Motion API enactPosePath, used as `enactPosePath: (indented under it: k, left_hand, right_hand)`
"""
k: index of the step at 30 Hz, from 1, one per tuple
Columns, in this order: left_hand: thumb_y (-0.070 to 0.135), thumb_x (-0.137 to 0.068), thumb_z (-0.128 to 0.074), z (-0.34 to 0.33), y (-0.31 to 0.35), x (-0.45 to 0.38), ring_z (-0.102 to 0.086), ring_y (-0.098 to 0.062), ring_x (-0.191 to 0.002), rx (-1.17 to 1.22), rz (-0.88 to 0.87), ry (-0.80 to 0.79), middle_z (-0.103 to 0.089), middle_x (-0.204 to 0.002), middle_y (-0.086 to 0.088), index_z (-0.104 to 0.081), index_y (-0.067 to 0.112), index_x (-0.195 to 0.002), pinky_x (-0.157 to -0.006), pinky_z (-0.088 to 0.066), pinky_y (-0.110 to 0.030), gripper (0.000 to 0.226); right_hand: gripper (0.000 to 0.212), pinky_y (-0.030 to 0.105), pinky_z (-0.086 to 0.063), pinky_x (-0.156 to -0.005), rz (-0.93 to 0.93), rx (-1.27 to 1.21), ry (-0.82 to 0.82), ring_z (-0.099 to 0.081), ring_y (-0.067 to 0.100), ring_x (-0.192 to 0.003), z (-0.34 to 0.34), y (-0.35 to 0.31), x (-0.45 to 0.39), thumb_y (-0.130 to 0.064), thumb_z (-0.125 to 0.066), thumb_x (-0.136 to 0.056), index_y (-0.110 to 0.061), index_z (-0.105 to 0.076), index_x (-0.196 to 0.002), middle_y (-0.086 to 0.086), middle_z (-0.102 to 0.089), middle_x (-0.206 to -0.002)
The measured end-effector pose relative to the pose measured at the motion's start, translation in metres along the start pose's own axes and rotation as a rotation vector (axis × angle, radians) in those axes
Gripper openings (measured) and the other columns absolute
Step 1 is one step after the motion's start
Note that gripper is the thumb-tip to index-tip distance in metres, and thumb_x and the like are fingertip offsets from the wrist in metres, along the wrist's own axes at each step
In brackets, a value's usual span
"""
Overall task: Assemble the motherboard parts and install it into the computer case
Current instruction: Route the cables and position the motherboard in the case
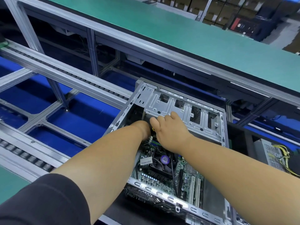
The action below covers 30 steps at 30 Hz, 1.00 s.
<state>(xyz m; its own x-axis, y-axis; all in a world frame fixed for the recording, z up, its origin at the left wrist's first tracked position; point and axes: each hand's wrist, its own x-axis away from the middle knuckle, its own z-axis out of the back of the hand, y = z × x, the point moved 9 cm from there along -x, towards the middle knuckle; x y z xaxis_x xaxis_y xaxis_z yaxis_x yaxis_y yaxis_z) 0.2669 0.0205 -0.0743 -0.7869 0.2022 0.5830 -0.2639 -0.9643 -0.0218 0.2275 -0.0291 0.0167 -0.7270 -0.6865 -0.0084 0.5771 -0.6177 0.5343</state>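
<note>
An open metal computer case lies on its side in front of me. The green motherboard sits inside it, with a black CPU cooler and fan near its middle. My left hand reaches deep into the case under the silver drive cage; its fingers are hidden. My right hand is beside it, fingers curled down under the cage edge, and what they hold cannot be seen. A bit of yellow shows between the two hands.
A grey power supply with yellow cables lies right of the case. A roller conveyor rail runs on my left, over a blue floor. A green-topped shelf spans overhead behind the case.
</note>
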Motion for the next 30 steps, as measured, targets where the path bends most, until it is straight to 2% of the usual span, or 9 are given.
enactPosePath:
  k: [2,3,6,9,13,18,21,26,30]
  left_hand:
    - [0.015,-0.100,-0.045,-0.001,0.004,-0.001,-0.052,-0.024,-0.100,-0.116,-0.043,-0.023,-0.056,-0.134,-0.013,-0.055,0.007,-0.131,-0.102,-0.044,-0.040,0.034]
    - [0.016,-0.099,-0.046,0.000,0.004,-0.001,-0.056,-0.026,-0.106,-0.134,-0.053,-0.033,-0.056,-0.134,-0.012,-0.055,0.008,-0.131,-0.100,-0.046,-0.039,0.034]
    - [0.013,-0.099,-0.046,-0.001,-0.002,0.001,-0.054,-0.026,-0.120,-0.007,-0.003,-0.008,-0.054,-0.136,-0.008,-0.052,0.010,-0.135,-0.098,-0.048,-0.037,0.036]
    - [0.015,-0.100,-0.044,0.000,-0.009,0.004,-0.055,-0.026,-0.118,0.130,0.082,-0.012,-0.055,-0.134,-0.009,-0.054,0.010,-0.133,-0.095,-0.049,-0.036,0.035]
    - [0.017,-0.098,-0.046,-0.003,-0.011,-0.003,-0.059,-0.027,-0.107,0.164,0.093,-0.048,-0.059,-0.128,-0.009,-0.057,0.011,-0.130,-0.083,-0.048,-0.034,0.034]
    - [0.017,-0.101,-0.040,0.000,-0.010,-0.009,-0.052,-0.029,-0.122,0.142,0.093,0.006,-0.051,-0.140,-0.010,-0.046,0.010,-0.139,-0.097,-0.045,-0.036,0.039]
    - [0.014,-0.100,-0.040,0.003,-0.010,-0.010,-0.052,-0.030,-0.123,0.165,0.087,0.070,-0.051,-0.140,-0.010,-0.046,0.010,-0.140,-0.097,-0.045,-0.036,0.040]
    - [0.014,-0.097,-0.046,0.001,-0.014,-0.011,-0.054,-0.032,-0.118,0.312,0.100,0.128,-0.056,-0.133,-0.012,-0.049,0.011,-0.136,-0.094,-0.046,-0.036,0.040]
    - [0.016,-0.094,-0.050,0.002,-0.014,-0.009,-0.057,-0.031,-0.108,0.374,0.099,0.174,-0.060,-0.122,-0.012,-0.051,0.011,-0.130,-0.079,-0.045,-0.032,0.036]
  right_hand:
    - [0.026,0.040,-0.033,-0.083,0.015,-0.020,-0.022,-0.045,0.026,-0.068,-0.003,0.003,0.000,-0.019,-0.043,-0.094,-0.014,-0.034,-0.118,0.003,-0.052,-0.089]
    - [0.022,0.039,-0.035,-0.083,0.008,-0.015,-0.022,-0.049,0.026,-0.068,-0.002,0.005,0.000,-0.023,-0.046,-0.096,-0.016,-0.037,-0.115,0.002,-0.055,-0.087]
    - [0.029,0.032,-0.045,-0.076,-0.065,0.071,0.038,-0.060,0.020,-0.055,0.006,0.014,0.003,-0.051,-0.060,-0.091,-0.022,-0.060,-0.091,-0.004,-0.063,-0.066]
    - [0.033,0.029,-0.049,-0.071,-0.087,0.088,0.125,-0.057,0.018,-0.044,0.008,0.014,0.008,-0.055,-0.069,-0.082,-0.023,-0.063,-0.075,-0.006,-0.058,-0.054]
    - [0.029,0.031,-0.048,-0.071,-0.100,0.030,0.143,-0.058,0.020,-0.048,0.005,0.015,0.018,-0.047,-0.070,-0.086,-0.020,-0.064,-0.076,-0.004,-0.060,-0.058]
    - [0.028,0.030,-0.050,-0.071,-0.193,-0.063,0.144,-0.061,0.021,-0.051,0.008,0.027,0.033,-0.045,-0.072,-0.086,-0.020,-0.067,-0.075,-0.004,-0.063,-0.059]
    - [0.027,0.032,-0.047,-0.071,-0.263,-0.181,0.182,-0.061,0.023,-0.053,0.015,0.039,0.044,-0.041,-0.072,-0.088,-0.016,-0.069,-0.079,-0.001,-0.064,-0.061]
    - [0.038,0.037,-0.032,-0.080,-0.359,-0.339,0.151,-0.062,0.028,-0.073,0.008,0.055,0.065,-0.044,-0.040,-0.104,-0.015,-0.065,-0.104,0.000,-0.068,-0.082]
    - [0.040,0.037,-0.032,-0.082,-0.458,-0.394,0.141,-0.063,0.026,-0.079,0.004,0.066,0.080,-0.050,-0.034,-0.104,-0.022,-0.063,-0.110,-0.005,-0.069,-0.089]
